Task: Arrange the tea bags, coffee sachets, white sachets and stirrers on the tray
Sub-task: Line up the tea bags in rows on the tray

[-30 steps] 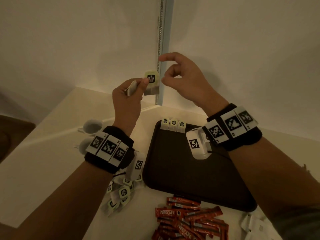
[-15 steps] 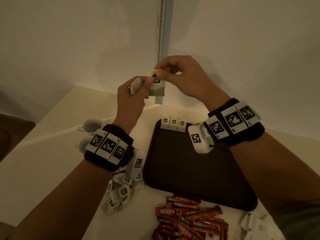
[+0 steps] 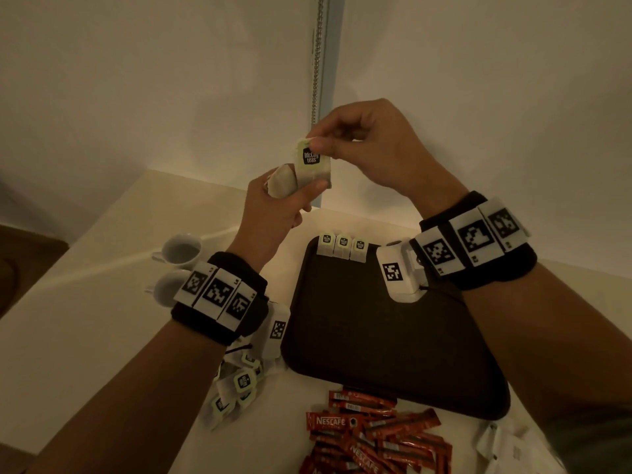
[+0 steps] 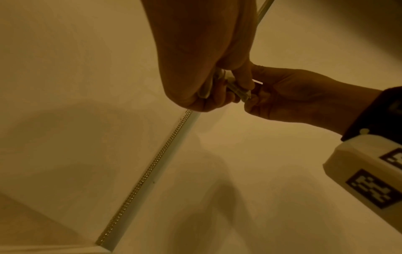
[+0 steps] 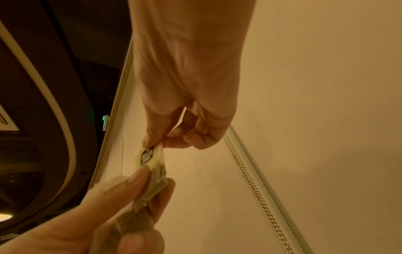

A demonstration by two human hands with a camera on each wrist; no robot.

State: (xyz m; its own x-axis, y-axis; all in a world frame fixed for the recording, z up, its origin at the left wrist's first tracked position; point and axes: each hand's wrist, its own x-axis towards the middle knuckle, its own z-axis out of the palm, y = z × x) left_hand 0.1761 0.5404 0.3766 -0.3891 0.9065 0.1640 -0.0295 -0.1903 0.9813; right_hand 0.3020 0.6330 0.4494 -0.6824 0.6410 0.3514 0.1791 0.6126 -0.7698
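Above the table my left hand (image 3: 290,196) grips a small bunch of tea bags (image 3: 284,181). The front tea bag (image 3: 313,165) has a pale green tag; my right hand (image 3: 325,142) pinches its top edge between thumb and forefinger while my left thumb still presses its lower part. The right wrist view shows the same tea bag (image 5: 150,158) held at both ends. Three tea bags (image 3: 342,246) lie in a row at the far edge of the dark tray (image 3: 376,354). More tea bags (image 3: 236,384) lie heaped left of the tray; red coffee sachets (image 3: 372,436) lie heaped in front of it.
Two white cups (image 3: 181,251) sit at the left on the pale table (image 3: 85,319). White sachets (image 3: 502,443) show at the lower right corner. A wall with a bead chain (image 3: 318,56) rises close behind the table.
My right hand came in from open fingers, took hold of the front tea bag's top, and has drawn it up out of the bunch in my left hand.
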